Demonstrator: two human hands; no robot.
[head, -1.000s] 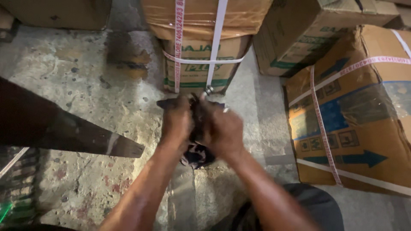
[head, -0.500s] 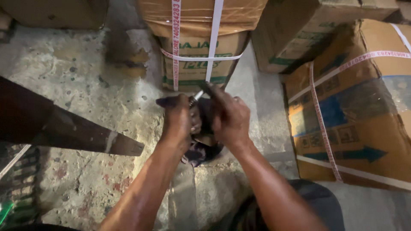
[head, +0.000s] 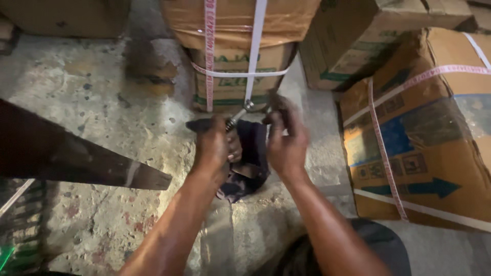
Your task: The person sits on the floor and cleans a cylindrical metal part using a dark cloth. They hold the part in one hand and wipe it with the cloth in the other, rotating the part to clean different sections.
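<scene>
Between both hands, dark cloth (head: 250, 158) half-wrapped around metal tool (head: 240, 113); left hand (head: 215, 148) clamped on it, right hand (head: 286, 143) gripping cloth, wrapping unfinished.

Both forearms are seen bare to the elbow; no sleeves, watch or rings can be made out. The left hand (head: 214, 148) and right hand (head: 287, 145) are ungloved. Dark clothing (head: 378, 245) is glimpsed at the lower right edge.
</scene>
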